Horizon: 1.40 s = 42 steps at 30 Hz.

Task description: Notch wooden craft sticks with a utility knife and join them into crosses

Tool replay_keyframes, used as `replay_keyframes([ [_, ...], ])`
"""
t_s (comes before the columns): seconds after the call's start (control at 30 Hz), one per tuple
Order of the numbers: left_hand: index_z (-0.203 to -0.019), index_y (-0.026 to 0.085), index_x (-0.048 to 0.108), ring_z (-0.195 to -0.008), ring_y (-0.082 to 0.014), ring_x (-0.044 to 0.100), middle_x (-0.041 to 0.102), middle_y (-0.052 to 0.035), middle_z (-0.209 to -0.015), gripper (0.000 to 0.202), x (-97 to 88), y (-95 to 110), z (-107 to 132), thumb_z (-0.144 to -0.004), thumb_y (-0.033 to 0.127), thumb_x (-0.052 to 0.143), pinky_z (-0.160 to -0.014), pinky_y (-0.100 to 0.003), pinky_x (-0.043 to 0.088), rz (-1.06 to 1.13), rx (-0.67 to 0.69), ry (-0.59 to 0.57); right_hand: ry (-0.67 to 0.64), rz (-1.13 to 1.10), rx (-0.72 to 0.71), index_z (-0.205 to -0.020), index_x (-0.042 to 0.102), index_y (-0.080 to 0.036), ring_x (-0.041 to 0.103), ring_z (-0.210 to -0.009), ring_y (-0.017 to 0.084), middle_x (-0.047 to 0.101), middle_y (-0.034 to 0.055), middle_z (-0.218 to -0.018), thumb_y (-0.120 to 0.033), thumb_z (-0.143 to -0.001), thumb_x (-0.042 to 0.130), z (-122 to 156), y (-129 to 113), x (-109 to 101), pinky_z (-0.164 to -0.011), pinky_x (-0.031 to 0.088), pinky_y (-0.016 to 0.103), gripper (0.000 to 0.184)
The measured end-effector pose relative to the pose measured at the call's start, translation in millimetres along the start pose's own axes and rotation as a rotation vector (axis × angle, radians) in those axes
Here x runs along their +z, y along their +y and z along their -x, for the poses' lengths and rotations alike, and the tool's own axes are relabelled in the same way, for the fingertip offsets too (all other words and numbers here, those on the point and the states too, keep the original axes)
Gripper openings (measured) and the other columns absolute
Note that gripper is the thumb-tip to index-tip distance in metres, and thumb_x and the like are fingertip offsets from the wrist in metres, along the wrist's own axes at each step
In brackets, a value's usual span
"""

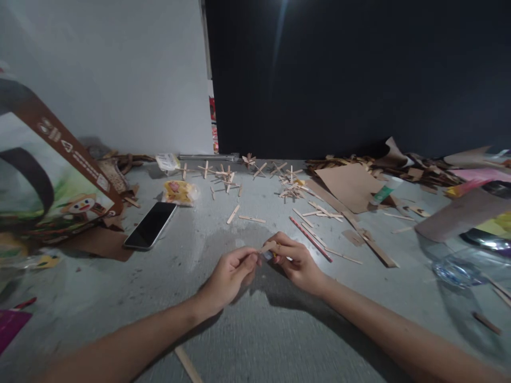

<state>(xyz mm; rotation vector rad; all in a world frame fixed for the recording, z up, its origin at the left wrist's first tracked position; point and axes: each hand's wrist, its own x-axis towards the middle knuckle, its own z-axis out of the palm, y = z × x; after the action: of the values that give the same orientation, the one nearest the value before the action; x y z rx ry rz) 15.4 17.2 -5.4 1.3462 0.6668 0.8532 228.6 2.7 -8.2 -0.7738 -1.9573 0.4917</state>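
My left hand (238,271) and my right hand (297,261) meet above the middle of the table. Between their fingertips is a small light-brown piece (268,246), which looks like wood or card. The left thumb and forefinger pinch its left end, while the right fingers are closed around the other side. A bit of yellow and something bluish show under the piece by the right fingers, too small to name. Beyond the hands lie loose wooden sticks (252,219). A red striped straw (310,239) rests just right of my right hand.
Crossed-stick pieces (229,178) stand along the back. A phone (150,226), a wrapped yellow snack (179,192) and a printed bag (75,159) are on the left. Cardboard sheets (351,186), a brown roll (447,217) and a clear plastic object (459,271) occupy the right.
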Motion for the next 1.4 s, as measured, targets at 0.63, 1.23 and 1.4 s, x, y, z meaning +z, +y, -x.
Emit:
replay_keyframes([
  [0.63, -0.09, 0.018, 0.066, -0.05, -0.0084, 0.032, 0.043, 0.0078, -0.059, 0.061, 2.7, -1.9, -0.1, -0.086, 0.079, 0.072, -0.049, -0.024, 0.024, 0.06, -0.055, -0.04, 0.007, 0.036, -0.018, -0.112, 0.078, -0.023, 0.064, -0.086, 0.023, 0.068, 0.0096, -0.093, -0.037, -0.117, 0.041, 0.4, -2.0, 0.2, -0.075, 0.055, 0.036, 0.04],
  [1.23, -0.086, 0.018, 0.064, -0.049, -0.0063, 0.028, 0.04, 0.0091, -0.061, 0.055, 3.7, 0.5, 0.7, -0.09, 0.071, 0.076, -0.048, -0.024, 0.023, 0.171, -0.013, -0.056, 0.03, 0.069, -0.03, -0.112, 0.077, -0.023, 0.063, -0.085, 0.022, 0.067, 0.0089, -0.092, -0.027, -0.116, 0.043, 0.4, 0.8, 0.5, -0.072, 0.054, 0.034, 0.034],
  [1.4, -0.088, 0.018, 0.065, -0.048, -0.0069, 0.03, 0.039, 0.0097, -0.059, 0.058, 4.5, -1.4, 0.2, -0.086, 0.075, 0.077, -0.047, -0.024, 0.022, 0.154, -0.052, -0.042, 0.028, 0.085, -0.031, -0.112, 0.077, -0.023, 0.062, -0.085, 0.023, 0.068, 0.0096, -0.093, -0.027, -0.116, 0.041, 0.7, -0.5, 1.6, -0.073, 0.054, 0.034, 0.036],
])
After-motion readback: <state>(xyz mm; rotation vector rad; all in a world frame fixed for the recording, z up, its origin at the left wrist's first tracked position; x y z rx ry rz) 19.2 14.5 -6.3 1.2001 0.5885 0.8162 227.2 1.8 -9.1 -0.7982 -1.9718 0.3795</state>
